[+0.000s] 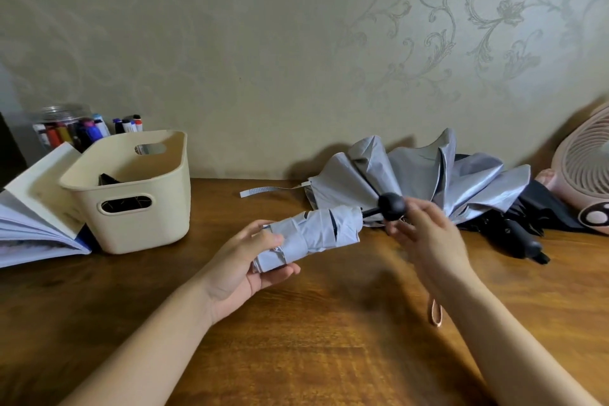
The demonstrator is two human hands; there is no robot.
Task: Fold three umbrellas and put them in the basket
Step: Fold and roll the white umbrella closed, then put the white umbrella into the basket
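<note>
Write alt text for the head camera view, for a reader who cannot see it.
A person's left hand grips a rolled grey umbrella above a wooden table, while the right hand is at its round black handle. A cream basket stands at left; an unfolded silver umbrella and a black umbrella lie at right.

Table (329, 339): brown wood grain, against wall.
Wall (263, 43): pale, floral scroll pattern at right.
Open book (36, 208): far left, pages fanned.
Marker jar (62, 128): clear, behind book, coloured markers inside.
Fan (583, 171): pink, right edge.
</note>
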